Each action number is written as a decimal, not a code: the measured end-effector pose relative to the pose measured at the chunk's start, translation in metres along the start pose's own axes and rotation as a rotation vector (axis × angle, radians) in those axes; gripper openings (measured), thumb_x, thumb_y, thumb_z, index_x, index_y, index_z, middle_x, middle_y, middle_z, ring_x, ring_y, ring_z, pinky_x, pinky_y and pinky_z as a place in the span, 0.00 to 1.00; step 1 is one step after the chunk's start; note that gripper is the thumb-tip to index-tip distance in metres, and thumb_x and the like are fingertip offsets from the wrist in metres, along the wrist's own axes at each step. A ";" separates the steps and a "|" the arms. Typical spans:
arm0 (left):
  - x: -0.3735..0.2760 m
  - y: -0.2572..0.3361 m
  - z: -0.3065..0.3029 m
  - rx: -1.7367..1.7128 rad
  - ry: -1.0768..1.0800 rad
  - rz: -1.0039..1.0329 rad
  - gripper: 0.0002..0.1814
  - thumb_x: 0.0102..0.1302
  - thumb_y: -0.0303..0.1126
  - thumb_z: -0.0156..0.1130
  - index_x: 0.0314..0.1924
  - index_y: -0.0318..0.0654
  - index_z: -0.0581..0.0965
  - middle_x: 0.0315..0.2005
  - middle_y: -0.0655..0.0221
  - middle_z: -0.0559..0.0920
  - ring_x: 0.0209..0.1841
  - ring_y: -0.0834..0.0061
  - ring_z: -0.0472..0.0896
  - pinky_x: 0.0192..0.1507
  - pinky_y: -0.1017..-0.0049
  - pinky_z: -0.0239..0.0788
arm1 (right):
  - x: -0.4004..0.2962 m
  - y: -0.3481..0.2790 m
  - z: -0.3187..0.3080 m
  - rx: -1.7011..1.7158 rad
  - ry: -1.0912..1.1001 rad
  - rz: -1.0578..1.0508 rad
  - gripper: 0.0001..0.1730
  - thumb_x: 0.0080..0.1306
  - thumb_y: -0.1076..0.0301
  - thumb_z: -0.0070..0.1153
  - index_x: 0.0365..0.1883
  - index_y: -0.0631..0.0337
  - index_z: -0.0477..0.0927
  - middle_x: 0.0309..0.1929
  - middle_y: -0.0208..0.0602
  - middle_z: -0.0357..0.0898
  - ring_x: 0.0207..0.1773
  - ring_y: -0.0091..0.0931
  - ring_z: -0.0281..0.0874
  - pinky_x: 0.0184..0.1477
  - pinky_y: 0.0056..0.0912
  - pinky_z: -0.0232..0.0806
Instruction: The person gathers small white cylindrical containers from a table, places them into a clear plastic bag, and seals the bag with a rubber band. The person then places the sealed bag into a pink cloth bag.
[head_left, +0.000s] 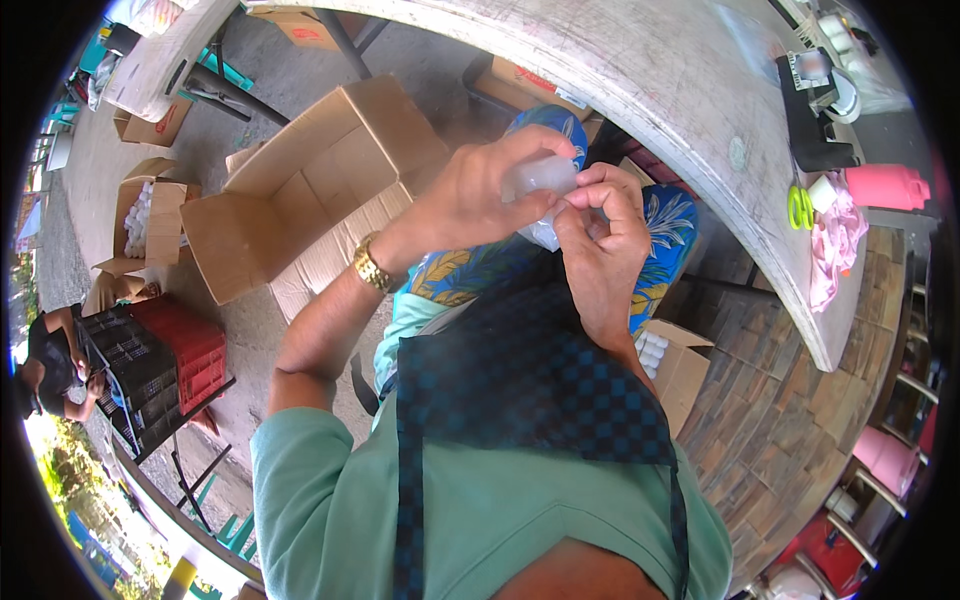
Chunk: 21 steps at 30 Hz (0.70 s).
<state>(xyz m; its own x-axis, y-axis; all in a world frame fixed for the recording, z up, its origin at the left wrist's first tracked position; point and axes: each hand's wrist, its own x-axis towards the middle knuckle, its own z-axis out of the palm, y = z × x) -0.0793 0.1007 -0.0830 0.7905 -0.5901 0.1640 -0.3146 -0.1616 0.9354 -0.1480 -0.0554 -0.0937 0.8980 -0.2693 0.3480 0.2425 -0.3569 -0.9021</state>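
My left hand (480, 187), with a gold-coloured bracelet or watch at the wrist, holds a translucent whitish plastic piece (551, 176) above my lap. Beside it, my right hand (609, 240) has its thumb and fingers pinched together at the lower edge of the piece, close to my left thumb. A crumpled clear plastic part (544, 235) hangs below the fingers; whether it belongs to the same piece is hard to tell. Under both hands lie my blue floral-print trousers (664, 225) and a dark checked apron (532, 360).
A large open cardboard box (300, 195) stands at my left. Farther left, a smaller carton (146, 217) holds several white items. A grey-white table (675, 90) curves ahead, bearing green-handled scissors (800, 208) and a pink tumbler (885, 187). Another person (56, 360) sits beside black and red crates (142, 360).
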 end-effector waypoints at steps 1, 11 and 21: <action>0.004 -0.003 -0.003 -0.019 -0.063 -0.010 0.23 0.62 0.21 0.64 0.58 0.37 0.76 0.53 0.70 0.80 0.54 0.79 0.80 0.52 0.77 0.73 | -0.001 -0.001 -0.001 0.001 -0.021 0.019 0.11 0.55 0.85 0.61 0.33 0.62 0.76 0.46 0.39 0.75 0.46 0.29 0.77 0.47 0.28 0.70; 0.029 -0.012 -0.037 -0.164 -0.428 -0.015 0.23 0.61 0.33 0.62 0.57 0.40 0.77 0.53 0.64 0.82 0.57 0.68 0.79 0.62 0.68 0.67 | 0.001 -0.019 -0.020 0.456 -0.131 0.412 0.08 0.65 0.84 0.57 0.41 0.64 0.75 0.49 0.34 0.72 0.51 0.22 0.73 0.53 0.26 0.69; 0.040 -0.010 -0.042 -0.314 -0.545 -0.201 0.24 0.59 0.23 0.65 0.58 0.33 0.78 0.57 0.63 0.80 0.63 0.69 0.75 0.66 0.67 0.66 | 0.084 -0.047 -0.202 -0.138 0.597 -0.070 0.08 0.69 0.67 0.60 0.39 0.64 0.81 0.39 0.33 0.79 0.40 0.19 0.74 0.46 0.23 0.68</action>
<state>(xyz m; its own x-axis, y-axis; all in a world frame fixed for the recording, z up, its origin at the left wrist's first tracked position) -0.0224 0.1115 -0.0722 0.4126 -0.9019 -0.1280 0.0444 -0.1204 0.9917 -0.1576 -0.2417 0.0298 0.5118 -0.6809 0.5239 0.2080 -0.4935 -0.8445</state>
